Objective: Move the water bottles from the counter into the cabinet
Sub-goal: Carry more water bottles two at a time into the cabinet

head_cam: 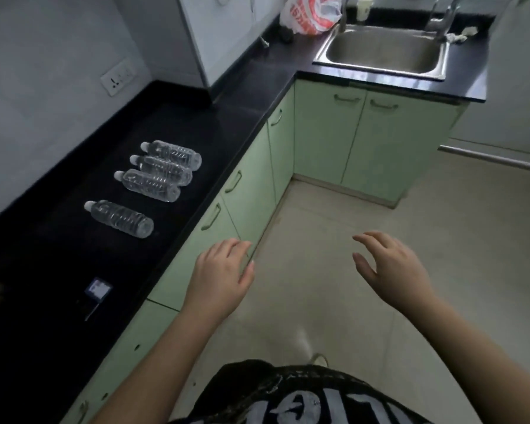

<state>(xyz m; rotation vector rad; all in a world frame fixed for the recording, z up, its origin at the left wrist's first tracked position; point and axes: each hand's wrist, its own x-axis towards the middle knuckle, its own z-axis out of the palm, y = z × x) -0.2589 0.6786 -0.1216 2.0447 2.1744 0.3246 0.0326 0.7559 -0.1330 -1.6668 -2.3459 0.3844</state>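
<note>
Several clear water bottles with white caps lie on their sides on the black counter [214, 123]. Three lie touching side by side [158, 171]; a single bottle [120, 218] lies apart, nearer to me. The pale green cabinet doors [248, 194] under the counter are closed, with curved handles [211, 217]. My left hand [221, 276] hovers empty with fingers loosely apart in front of the cabinet door, just right of the counter edge. Farther right, over the floor, my right hand [389, 267] is open and holds nothing.
A steel sink [383, 53] with taps sits in the far counter, a red and white plastic bag [311, 13] beside it. A small blue-framed card [98, 289] lies on the near counter. A wall socket [117, 76] is at left. Tiled floor spreads to the right.
</note>
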